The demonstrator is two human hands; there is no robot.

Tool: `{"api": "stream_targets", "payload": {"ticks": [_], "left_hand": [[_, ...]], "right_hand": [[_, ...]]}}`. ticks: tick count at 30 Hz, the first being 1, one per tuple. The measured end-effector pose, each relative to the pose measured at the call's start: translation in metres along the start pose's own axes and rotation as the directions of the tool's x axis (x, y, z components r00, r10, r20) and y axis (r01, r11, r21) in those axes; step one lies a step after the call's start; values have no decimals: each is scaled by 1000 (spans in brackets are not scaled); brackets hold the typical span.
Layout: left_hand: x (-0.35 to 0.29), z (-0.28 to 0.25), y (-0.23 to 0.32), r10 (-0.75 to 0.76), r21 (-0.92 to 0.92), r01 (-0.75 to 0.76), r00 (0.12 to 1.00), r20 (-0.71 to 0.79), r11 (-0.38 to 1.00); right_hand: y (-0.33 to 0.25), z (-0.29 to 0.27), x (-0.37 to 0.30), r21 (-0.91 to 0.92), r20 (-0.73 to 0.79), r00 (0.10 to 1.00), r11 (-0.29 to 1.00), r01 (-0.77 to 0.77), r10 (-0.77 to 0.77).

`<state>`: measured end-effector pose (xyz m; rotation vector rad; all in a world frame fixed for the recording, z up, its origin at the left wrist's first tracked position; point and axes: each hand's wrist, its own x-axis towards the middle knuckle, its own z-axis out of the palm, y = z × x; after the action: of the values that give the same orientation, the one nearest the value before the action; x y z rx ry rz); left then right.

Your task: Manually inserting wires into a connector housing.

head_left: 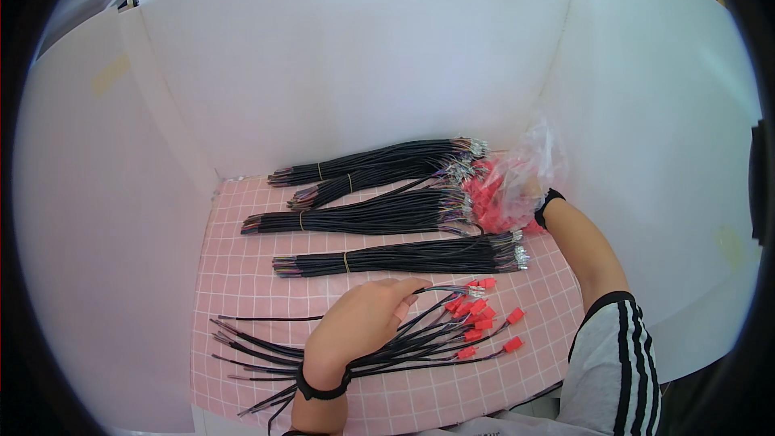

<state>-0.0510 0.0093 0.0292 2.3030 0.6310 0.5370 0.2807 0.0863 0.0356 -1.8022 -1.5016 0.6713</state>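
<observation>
My left hand [367, 311] is closed on a black cable, pinched between thumb and fingertips. Bare coloured wires with silvery terminals [476, 292] stick out to the right of that grip. Under and around this hand lie several loose black cables [404, 351], most ending in red plastic connectors [513, 345] on the right. My right hand [535, 188] reaches into a clear plastic bag [539, 152] holding many red connectors [488, 202]. The bag and its contents hide those fingers, so their grip cannot be made out.
Farther back lie bundles of black cables, the nearest one [395, 257] tied with a thin band. Their terminal ends point right, toward the bag. A pink checked cloth [218, 291] covers the work surface. White panels [363, 56] enclose it at the back and both sides.
</observation>
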Motion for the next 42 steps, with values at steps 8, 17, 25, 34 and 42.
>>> {"api": "stream_targets", "payload": {"ticks": [8,17,25,34,42], "left_hand": [[-3,-4,3,26,-25,-26,999,-36,999],[-9,-8,4,65,-25,-66,996,-68,997],[-10,-14,12,17,-29,-16,999,27,999],[-18,-15,13,110,-72,-114,992,-58,991],[-18,-11,14,163,-91,-166,986,-42,982]], "right_hand": [[8,-7,6,111,-26,998,992,-60,63],[44,-48,9,222,-59,988,967,-123,140],[46,-102,-27,341,-76,966,916,-209,249],[-23,-112,-130,522,-49,980,841,-141,194],[22,-71,-186,567,27,971,796,-211,238]]}}
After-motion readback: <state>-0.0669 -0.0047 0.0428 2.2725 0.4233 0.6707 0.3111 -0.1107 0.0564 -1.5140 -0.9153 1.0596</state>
